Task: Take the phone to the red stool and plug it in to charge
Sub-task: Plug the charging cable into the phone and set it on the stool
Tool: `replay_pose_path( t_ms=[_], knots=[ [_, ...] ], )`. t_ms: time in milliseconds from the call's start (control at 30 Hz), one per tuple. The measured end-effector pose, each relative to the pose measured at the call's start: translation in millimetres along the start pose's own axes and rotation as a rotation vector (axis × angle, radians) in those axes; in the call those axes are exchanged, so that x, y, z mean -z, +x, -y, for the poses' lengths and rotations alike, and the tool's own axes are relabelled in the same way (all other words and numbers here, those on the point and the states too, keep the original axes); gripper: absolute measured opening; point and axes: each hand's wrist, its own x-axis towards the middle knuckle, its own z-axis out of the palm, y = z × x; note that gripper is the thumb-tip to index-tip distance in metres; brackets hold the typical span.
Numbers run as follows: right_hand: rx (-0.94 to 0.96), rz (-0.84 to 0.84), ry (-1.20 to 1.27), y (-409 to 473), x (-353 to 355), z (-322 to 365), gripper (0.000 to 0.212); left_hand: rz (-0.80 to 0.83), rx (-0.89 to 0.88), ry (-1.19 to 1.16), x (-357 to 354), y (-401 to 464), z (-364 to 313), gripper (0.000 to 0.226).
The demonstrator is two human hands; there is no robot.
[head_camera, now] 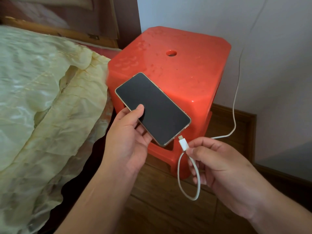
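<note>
— Bedside corner: a red stool [170, 65] stands on the wooden floor [162, 208] against the white wall [253, 31], with the crumpled yellow bedspread [47, 92] just beside its left edge. Where is the phone?

— Not on the stool yet. The left hand [128, 139] holds the phone [152, 108] in the air over the stool's near-left corner, screen up and dark, thumb [139, 109] on the glass and fingers curled underneath. Its charging end points down toward the right hand.

— And the cable?

— The right hand [219, 168] pinches the white charging cable [189, 174] just behind the plug [183, 143], fingers closed around the cord, with a loop of slack hanging below. The rest of the cord climbs the wall past the stool's right edge. The metal tip sits just beside the phone's lower edge, apart from it, not inserted.

— So which step is this?

— The plugging-in, I'd say. The carrying looks done and the connection is about to be made.

— What does the next move need?

— Lining the tip up square with the port, which I cannot make out from here, then pushing straight in while the left hand braces the phone. A slanted approach would likely jam or scrape. After that, the phone would presumably be laid flat on the stool's top, with enough slack that the cord doesn't drag it off.
</note>
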Motion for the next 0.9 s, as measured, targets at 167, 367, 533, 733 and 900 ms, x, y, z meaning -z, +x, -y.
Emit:
replay_pose_path(
  t_ms=[167, 367, 533, 733, 900],
  knots=[
    [-0.008, -0.022, -0.014, 3.0, -4.0, -2.7, 0.016, 0.011, 0.015, 0.009, 2.3, -1.3, 0.1, 0.028],
    [-0.006, 0.024, -0.023, 3.8, -1.7, -2.6, 0.014, 0.022, -0.016, 0.060, 5.3, -1.9, -4.4, 0.022],
    [-0.015, 0.080, -0.059, 3.6, -1.7, -0.4, 0.010, 0.028, -0.022, 0.070, 5.1, -4.6, -8.4, 0.021],
    [0.011, 0.048, -0.079, 1.6, -3.5, 0.6, 0.012, 0.008, -0.022, 0.070, 4.7, -5.8, -9.3, 0.021],
    [0.046, 0.007, -0.069, -0.9, -4.3, 0.6, 0.016, -0.006, -0.018, 0.061, 4.6, -6.7, -9.0, 0.024]
  ],
)
